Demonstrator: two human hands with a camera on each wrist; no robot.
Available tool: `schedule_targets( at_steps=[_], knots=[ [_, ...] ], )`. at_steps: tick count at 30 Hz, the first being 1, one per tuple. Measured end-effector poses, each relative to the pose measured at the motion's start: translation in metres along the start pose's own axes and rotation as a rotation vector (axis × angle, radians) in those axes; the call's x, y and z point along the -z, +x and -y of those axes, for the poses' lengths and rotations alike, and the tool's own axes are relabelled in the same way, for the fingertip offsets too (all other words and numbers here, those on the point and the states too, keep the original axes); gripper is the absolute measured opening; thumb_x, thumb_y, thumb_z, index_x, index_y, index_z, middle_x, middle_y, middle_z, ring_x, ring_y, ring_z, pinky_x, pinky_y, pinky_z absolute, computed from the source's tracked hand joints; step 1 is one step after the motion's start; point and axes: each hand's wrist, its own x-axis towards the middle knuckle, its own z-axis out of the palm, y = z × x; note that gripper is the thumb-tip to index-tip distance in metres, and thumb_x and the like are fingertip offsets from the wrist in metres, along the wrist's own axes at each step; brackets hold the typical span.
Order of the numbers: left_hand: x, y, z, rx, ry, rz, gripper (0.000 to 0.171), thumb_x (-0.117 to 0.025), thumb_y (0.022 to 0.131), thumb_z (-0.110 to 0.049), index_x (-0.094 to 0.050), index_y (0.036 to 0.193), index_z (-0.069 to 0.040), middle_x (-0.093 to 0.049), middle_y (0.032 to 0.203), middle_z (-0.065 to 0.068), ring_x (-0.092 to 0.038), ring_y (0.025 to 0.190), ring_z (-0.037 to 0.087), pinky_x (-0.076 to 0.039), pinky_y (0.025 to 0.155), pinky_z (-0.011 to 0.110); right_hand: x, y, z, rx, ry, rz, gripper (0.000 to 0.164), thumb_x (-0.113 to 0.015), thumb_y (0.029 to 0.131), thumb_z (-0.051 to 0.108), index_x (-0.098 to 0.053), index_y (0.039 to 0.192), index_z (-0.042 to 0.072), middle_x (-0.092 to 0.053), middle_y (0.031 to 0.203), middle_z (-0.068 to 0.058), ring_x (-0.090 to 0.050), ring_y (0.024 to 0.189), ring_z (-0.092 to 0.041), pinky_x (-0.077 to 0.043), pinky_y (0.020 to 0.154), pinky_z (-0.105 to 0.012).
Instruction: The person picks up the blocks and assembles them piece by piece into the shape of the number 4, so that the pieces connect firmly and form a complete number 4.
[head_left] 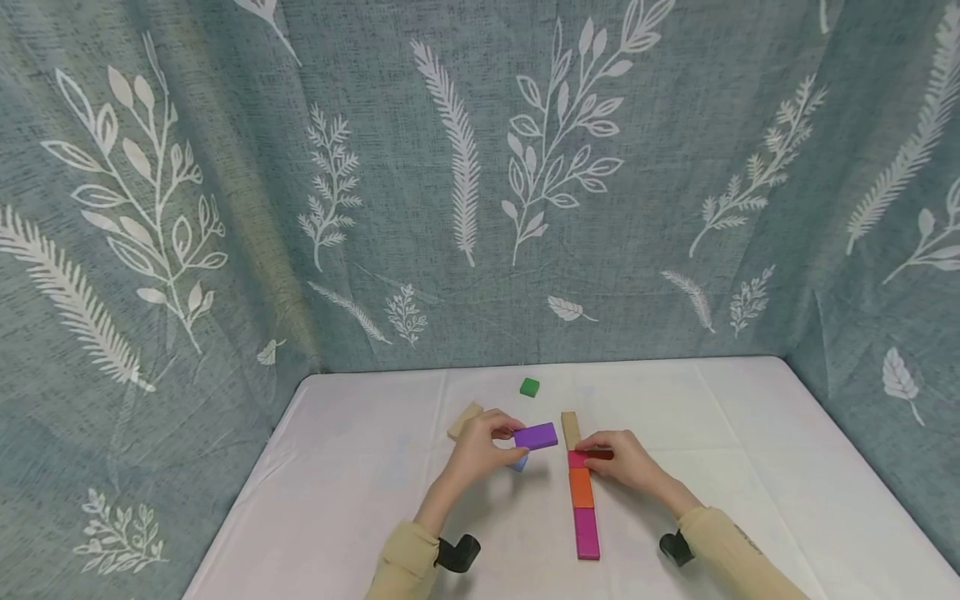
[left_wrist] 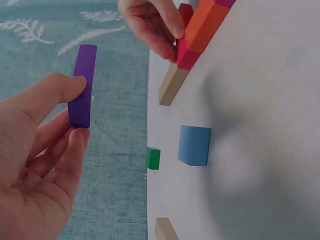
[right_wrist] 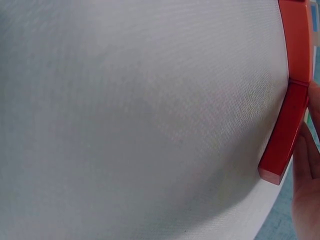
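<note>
My left hand (head_left: 478, 450) holds a purple block (head_left: 536, 436) above the table, pinched between thumb and fingers. In the left wrist view the purple block (left_wrist: 82, 87) stands on end in that grip. Over on the right, my right hand (head_left: 628, 460) grips a dark red block (head_left: 602, 454) beside a pinkish-red block (head_left: 577, 459). The right wrist view shows the red block (right_wrist: 284, 134) meeting the row at an angle. An orange block (head_left: 581, 488) and a magenta block (head_left: 587, 534) continue the row toward me; a tan block (head_left: 571, 428) extends from its far end.
A blue block (left_wrist: 194, 145) lies below my left hand, mostly covered in the head view. Farther back sits a small green block (head_left: 529, 387). Another tan block (head_left: 464, 420) lies behind my left hand. A white cloth covers the table (head_left: 315, 483); a patterned curtain (head_left: 480, 317) hangs behind.
</note>
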Motion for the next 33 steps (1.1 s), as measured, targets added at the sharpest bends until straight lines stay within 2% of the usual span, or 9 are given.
schedule_targets(
  at_steps=[6, 18, 26, 33],
  knots=[
    [-0.007, 0.007, 0.002, 0.000, 0.037, 0.028, 0.026, -0.079, 0.073, -0.009, -0.071, 0.096, 0.000, -0.067, 0.090, 0.009, -0.065, 0.086, 0.023, -0.056, 0.079, 0.029, -0.001, 0.000, -0.001, 0.006, -0.008, -0.009, 0.022, -0.069, 0.084, 0.006, -0.070, 0.106, 0.004, -0.071, 0.102, -0.008, -0.066, 0.093, -0.022, -0.056, 0.082, -0.031],
    [-0.019, 0.012, 0.007, 0.026, 0.039, 0.065, 0.024, -0.078, 0.074, -0.008, -0.071, 0.096, 0.001, -0.066, 0.090, 0.011, -0.065, 0.088, 0.029, -0.056, 0.082, 0.039, -0.003, -0.001, 0.000, -0.035, 0.017, 0.005, 0.024, -0.069, 0.084, 0.007, -0.070, 0.108, 0.005, -0.071, 0.104, -0.008, -0.065, 0.096, -0.023, -0.055, 0.084, -0.033],
    [-0.023, 0.014, 0.007, 0.039, 0.057, 0.073, 0.024, -0.078, 0.074, -0.007, -0.071, 0.096, 0.001, -0.066, 0.091, 0.012, -0.065, 0.089, 0.031, -0.056, 0.082, 0.039, -0.003, -0.001, 0.000, -0.032, 0.019, 0.003, 0.024, -0.069, 0.084, 0.007, -0.070, 0.108, 0.005, -0.071, 0.103, -0.008, -0.066, 0.095, -0.022, -0.056, 0.083, -0.032],
    [-0.029, 0.018, 0.011, 0.048, 0.115, 0.097, 0.025, -0.079, 0.073, -0.008, -0.071, 0.096, -0.001, -0.065, 0.090, 0.008, -0.066, 0.088, 0.024, -0.056, 0.081, 0.034, -0.002, -0.001, 0.000, -0.025, 0.024, 0.005, 0.024, -0.069, 0.084, 0.007, -0.070, 0.108, 0.004, -0.071, 0.104, -0.008, -0.066, 0.095, -0.023, -0.055, 0.084, -0.033]
  ],
)
